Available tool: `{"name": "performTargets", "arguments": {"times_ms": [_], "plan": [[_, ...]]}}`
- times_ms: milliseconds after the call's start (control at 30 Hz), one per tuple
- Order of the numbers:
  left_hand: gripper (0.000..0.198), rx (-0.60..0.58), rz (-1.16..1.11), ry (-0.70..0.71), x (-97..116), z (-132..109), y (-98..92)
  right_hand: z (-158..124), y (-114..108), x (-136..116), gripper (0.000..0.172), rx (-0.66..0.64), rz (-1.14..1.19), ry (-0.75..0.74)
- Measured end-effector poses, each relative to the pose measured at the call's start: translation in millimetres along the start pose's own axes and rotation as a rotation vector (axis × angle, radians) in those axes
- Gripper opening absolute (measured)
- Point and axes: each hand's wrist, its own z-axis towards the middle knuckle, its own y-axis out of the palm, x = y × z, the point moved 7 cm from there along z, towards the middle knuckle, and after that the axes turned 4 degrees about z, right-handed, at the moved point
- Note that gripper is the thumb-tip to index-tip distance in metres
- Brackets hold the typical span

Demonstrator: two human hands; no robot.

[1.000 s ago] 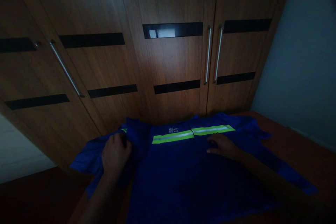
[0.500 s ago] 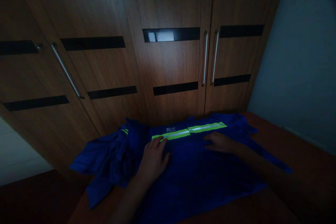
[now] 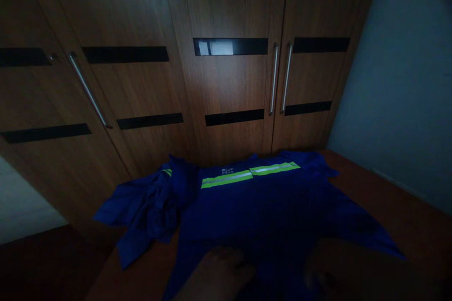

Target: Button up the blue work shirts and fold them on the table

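Note:
A dark blue work garment point(image 3: 254, 211) lies spread in front of me, with lime-and-silver reflective strips point(image 3: 228, 178) across its upper part and small pale print above them. My left hand point(image 3: 221, 270) is low over the cloth near the bottom of the view, its fingers dim and blurred. Further right, my right hand point(image 3: 326, 268) is over the lower part of the garment, mostly lost in shadow. Whether either hand grips the cloth cannot be made out. Beside the spread part, to the left, is a crumpled heap of blue cloth point(image 3: 151, 211) with a lime strip.
The garment lies on a reddish-brown surface point(image 3: 370, 193). Behind it stands a wooden wardrobe point(image 3: 229, 84) with metal handles point(image 3: 273, 80) and black inlaid strips. A pale wall point(image 3: 399, 103) rises at the right. The light is dim.
Both hands have moved from near the reflective strips down toward me, to the bottom of the view. The spread cloth's left edge now shows as a straighter line.

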Motion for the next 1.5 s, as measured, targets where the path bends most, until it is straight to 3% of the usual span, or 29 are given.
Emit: {"name": "performTargets", "arguments": {"times_ms": [100, 200, 300, 367, 500, 600, 700, 800, 933, 1000, 1167, 1267, 1333, 1433, 1500], "plan": [[0.009, 0.047, 0.077, 0.037, 10.5, -2.1, 22.4, 40.4, -2.5, 11.3, 0.041, 0.157, -0.081, 0.071], [0.008, 0.115, 0.085, 0.030, 13.6, -4.9, 29.5, 79.8, -3.1, 25.4, 0.037, 0.355, -0.267, 0.229], [0.008, 0.165, 0.089, 0.018, 14.4, -8.4, 19.3, 107.2, 0.8, 35.4, 0.027, 0.403, -0.224, 0.272], [0.008, 0.202, 0.080, 0.029, 16.4, -10.9, 3.1, 117.5, -8.1, 38.2, 0.027, 0.425, -0.139, 0.234], [0.015, 0.243, 0.014, 0.106, 24.0, -17.4, -34.0, 126.9, -60.7, 38.3, 0.031, 0.541, 0.105, 0.109], [0.024, 0.286, -0.019, 0.147, 26.3, -22.4, -48.7, 134.0, -106.9, 38.2, 0.028, 0.647, 0.368, 0.042], [0.029, 0.326, 0.021, 0.126, 21.2, -21.8, -42.5, 146.0, -139.1, 36.0, 0.027, 0.732, 0.605, -0.006], [0.022, 0.289, 0.073, 0.045, 6.8, -14.1, -21.6, 161.4, -151.5, 33.0, 0.023, 0.784, 0.757, -0.046], [0.004, 0.133, 0.023, -0.150, -22.2, -6.1, 1.6, 179.3, -138.4, 38.2, 0.021, 0.820, 0.853, -0.058], [0.014, 0.065, -0.019, -0.263, -34.2, -7.6, 5.6, 183.9, -124.9, 44.6, 0.022, 0.829, 0.855, -0.040], [0.013, 0.121, -0.073, -0.404, -43.5, -12.9, -1.8, 172.8, -101.1, 46.3, 0.028, 0.853, 0.721, -0.013], [0.014, 0.145, -0.081, -0.454, -46.0, -11.1, -4.3, 147.9, -88.9, 28.7, 0.016, 0.901, 0.579, -0.023], [0.018, 0.153, -0.087, -0.478, -47.6, -8.4, -6.1, 132.8, -69.0, 9.0, 0.009, 0.848, 0.437, -0.043], [0.025, 0.162, -0.137, -0.482, -48.0, -3.2, -7.4, 122.5, -16.2, -19.0, 0.028, 0.603, 0.066, -0.013], [0.027, 0.163, -0.196, -0.480, -47.4, 0.1, -5.7, 119.7, 19.1, -25.2, 0.029, 0.485, -0.061, 0.050]]}}
